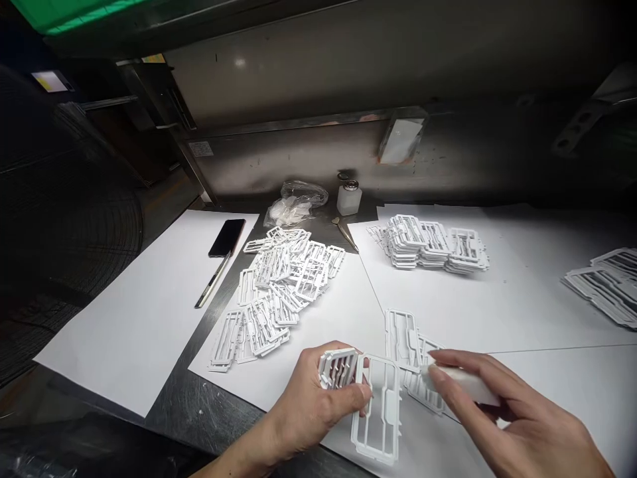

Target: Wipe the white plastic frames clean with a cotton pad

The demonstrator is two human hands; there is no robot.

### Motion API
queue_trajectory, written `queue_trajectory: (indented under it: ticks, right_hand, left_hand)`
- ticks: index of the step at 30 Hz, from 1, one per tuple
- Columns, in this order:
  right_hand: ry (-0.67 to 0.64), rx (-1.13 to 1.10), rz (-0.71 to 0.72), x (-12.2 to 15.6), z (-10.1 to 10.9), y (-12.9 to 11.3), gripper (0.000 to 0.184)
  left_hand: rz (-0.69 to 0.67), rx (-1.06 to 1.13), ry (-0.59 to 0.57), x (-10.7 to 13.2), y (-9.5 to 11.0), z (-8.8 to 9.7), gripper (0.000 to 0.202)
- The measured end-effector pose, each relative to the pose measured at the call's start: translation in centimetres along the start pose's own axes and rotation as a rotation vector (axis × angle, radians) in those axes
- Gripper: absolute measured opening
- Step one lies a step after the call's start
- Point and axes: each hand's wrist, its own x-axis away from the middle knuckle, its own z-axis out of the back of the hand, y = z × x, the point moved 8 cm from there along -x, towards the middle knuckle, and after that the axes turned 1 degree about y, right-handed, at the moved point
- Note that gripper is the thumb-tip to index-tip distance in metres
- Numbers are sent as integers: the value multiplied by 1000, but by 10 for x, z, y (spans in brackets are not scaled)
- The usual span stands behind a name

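Observation:
My left hand [321, 405] is closed around a small stack of white plastic frames [338, 368]. One single white frame [378, 411] sticks out from its thumb and fingers, held tilted toward the right. My right hand [517, 411] grips a white block [468, 385] that looks like an eraser, though the fingers cover part of it. Just left of its fingertips, a few loose white frames [403, 338] lie overlapping on the paper. A large jumbled pile of the same frames [283, 285] spreads over the paper beyond my left hand.
Neater stacks of frames [432, 242] stand at the back right, with another stack [607, 285] at the far right. Behind the pile are metal tweezers [344, 234], a bottle [349, 198] and a plastic bag [296, 202]. A phone [227, 238] and a pen-like tool [213, 279] lie left.

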Motion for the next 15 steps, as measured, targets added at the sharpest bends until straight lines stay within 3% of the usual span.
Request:
queue_trajectory:
  ticks: [6,9,12,15]
  right_hand:
    - [-55,-39,175,0,-9,-48,37]
    - [-152,-124,319,-4,-9,-65,25]
    - [-140,-73,305,-5,3,-51,17]
    - [-79,46,5,4,20,-9,30]
  left_hand:
    - [16,-3,-54,7,4,-5,15]
    - [3,8,-65,10,2,-5,14]
    - [32,75,-66,11,-6,-3,21]
    - [75,120,-44,11,-14,1,28]
